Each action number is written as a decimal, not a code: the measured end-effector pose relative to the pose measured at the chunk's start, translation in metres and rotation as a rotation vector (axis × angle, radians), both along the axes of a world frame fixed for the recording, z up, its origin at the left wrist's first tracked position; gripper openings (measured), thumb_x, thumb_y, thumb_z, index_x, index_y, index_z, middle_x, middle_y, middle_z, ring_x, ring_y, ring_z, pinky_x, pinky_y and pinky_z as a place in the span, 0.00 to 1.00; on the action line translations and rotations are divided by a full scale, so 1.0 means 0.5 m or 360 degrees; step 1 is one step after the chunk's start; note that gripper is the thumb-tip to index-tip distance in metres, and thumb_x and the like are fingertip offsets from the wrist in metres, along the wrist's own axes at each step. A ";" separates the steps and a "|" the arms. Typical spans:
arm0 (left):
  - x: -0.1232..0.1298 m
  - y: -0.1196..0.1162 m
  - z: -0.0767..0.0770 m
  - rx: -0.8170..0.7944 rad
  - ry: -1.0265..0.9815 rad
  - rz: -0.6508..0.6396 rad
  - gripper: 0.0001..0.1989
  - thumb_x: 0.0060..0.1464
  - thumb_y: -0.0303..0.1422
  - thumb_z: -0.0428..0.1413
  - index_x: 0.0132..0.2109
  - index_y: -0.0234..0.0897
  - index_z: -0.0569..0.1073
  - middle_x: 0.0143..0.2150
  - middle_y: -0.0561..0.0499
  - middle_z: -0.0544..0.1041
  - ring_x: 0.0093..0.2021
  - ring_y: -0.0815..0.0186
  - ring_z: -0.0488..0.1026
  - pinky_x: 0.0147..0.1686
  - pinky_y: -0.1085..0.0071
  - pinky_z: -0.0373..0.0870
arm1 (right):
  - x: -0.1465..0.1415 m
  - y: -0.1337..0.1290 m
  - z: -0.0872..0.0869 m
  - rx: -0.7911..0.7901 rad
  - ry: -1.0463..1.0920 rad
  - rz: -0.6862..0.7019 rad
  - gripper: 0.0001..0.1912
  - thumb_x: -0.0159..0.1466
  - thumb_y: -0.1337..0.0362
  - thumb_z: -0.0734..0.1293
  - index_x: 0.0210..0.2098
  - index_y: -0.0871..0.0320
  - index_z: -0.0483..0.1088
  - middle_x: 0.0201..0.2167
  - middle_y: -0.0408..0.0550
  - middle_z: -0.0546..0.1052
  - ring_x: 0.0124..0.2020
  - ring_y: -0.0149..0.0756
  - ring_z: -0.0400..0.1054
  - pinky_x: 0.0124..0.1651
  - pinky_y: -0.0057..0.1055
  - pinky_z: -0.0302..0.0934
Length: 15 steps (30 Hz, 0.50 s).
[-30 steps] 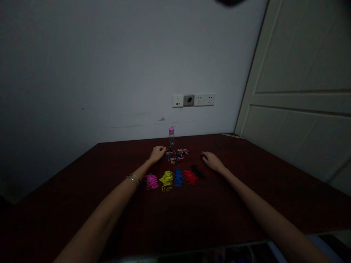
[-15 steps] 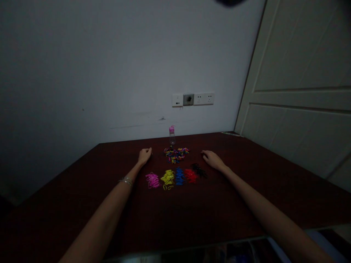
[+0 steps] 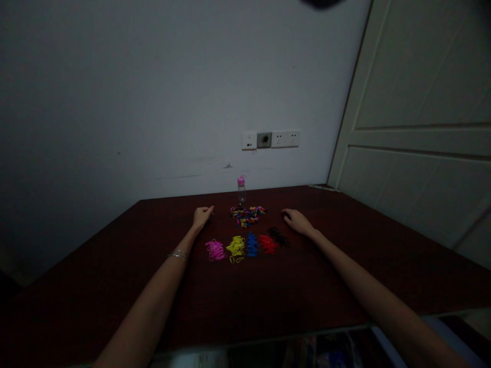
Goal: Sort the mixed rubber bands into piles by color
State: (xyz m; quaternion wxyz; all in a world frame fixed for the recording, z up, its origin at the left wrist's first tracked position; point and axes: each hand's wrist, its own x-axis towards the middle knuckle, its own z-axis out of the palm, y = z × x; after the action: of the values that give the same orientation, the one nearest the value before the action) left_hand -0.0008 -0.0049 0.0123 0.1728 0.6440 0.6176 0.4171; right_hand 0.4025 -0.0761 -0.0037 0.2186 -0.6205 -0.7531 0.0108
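My left hand rests on the dark red table left of a mixed heap of small coloured rubber bands. Its fingers are curled in, and I see nothing held. Right of the heap my right hand lies palm down, fingers loosely bent and apart, holding nothing. Nearer to me are sorted piles of rubber bands: pink, yellow, blue, red and black. The black pile is nearest my right hand. Two yellow bands lie just below the yellow pile.
A small clear bottle with a pink top stands behind the mixed heap. Sockets and switches are on the wall behind the table. A panelled white door rises at the right. Items show dimly below the table's front edge.
The view has shifted slightly, moving the piles a little right and up in the picture. Both hands stay resting in the same places on the table.
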 end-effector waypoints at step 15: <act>0.000 0.009 -0.007 0.0111 -0.0130 -0.0036 0.19 0.43 0.46 0.54 0.19 0.34 0.72 0.13 0.54 0.64 0.19 0.70 0.60 0.23 0.73 0.52 | -0.127 0.029 0.058 -0.0154 0.0037 -0.0009 0.15 0.62 0.58 0.62 0.46 0.52 0.73 0.46 0.48 0.76 0.47 0.40 0.68 0.45 0.30 0.61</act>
State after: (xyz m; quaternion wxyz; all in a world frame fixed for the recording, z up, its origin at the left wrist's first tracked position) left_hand -0.0009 -0.0003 0.0088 0.1800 0.6390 0.5877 0.4624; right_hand 0.3389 -0.0617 0.0253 0.1971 -0.6323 -0.7473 0.0540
